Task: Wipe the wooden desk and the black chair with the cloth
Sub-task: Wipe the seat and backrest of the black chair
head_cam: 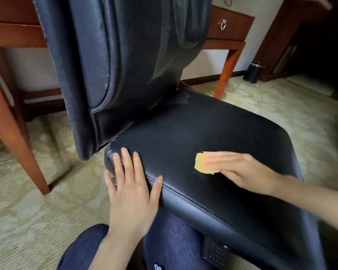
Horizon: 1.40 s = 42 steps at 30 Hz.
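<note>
Hands, two: left hand (129, 191) lay flat, fingers spread, on one black chair (183, 133) at seven o'clock; right hand (240, 170), fingers straight, pressed one yellow cloth (200, 164) onto its seat at four o'clock.

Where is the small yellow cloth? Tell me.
In the head view, the small yellow cloth lies right of centre on the black leather chair seat, pressed under the right hand.

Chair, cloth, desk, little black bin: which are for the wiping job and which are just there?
For the job: black chair, yellow cloth under the right hand, left hand, wooden desk.
Just there: black bin, carpet.
</note>
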Each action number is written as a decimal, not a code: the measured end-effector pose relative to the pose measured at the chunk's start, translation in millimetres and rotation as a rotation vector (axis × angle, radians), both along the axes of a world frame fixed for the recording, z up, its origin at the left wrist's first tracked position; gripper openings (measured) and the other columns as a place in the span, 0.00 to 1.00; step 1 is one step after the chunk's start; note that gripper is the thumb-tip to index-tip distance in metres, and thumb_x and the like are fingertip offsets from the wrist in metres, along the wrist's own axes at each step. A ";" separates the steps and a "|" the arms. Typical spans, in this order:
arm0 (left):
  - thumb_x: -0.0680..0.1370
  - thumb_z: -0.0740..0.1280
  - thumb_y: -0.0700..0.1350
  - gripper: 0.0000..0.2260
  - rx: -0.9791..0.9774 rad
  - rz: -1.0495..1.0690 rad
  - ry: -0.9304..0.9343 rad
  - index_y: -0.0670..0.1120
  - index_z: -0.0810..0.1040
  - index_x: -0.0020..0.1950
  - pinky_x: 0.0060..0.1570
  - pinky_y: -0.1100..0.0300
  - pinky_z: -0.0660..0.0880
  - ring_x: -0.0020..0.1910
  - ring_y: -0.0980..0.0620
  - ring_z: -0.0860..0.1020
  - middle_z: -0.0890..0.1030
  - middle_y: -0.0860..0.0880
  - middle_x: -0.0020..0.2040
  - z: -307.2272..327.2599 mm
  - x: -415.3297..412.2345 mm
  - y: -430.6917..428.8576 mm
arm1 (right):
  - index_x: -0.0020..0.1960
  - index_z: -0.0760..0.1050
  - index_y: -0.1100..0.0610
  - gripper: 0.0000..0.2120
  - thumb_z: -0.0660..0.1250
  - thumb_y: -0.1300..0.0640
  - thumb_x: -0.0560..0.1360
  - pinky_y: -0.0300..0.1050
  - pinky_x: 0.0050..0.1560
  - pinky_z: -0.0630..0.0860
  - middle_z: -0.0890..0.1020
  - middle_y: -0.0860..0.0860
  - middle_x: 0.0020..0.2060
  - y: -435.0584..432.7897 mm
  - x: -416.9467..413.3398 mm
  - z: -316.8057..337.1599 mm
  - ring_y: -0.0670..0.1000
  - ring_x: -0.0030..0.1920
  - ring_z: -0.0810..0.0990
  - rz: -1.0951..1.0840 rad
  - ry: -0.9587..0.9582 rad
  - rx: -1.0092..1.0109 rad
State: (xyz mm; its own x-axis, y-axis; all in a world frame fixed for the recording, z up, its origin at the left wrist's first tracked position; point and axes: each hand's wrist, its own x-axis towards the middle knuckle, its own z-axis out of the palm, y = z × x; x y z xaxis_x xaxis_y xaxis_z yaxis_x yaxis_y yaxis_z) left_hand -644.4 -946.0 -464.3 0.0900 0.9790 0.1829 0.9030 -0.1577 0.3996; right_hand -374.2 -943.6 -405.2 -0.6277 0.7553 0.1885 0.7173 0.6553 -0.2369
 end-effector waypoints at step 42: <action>0.69 0.68 0.61 0.15 0.297 -0.204 -0.783 0.61 0.70 0.51 0.53 0.73 0.66 0.55 0.63 0.72 0.73 0.63 0.52 71.2 10.3 -10.5 | 0.58 0.77 0.57 0.12 0.57 0.57 0.81 0.48 0.57 0.77 0.83 0.55 0.53 -12.9 -98.9 43.0 0.53 0.55 0.81 -0.404 1.216 -0.734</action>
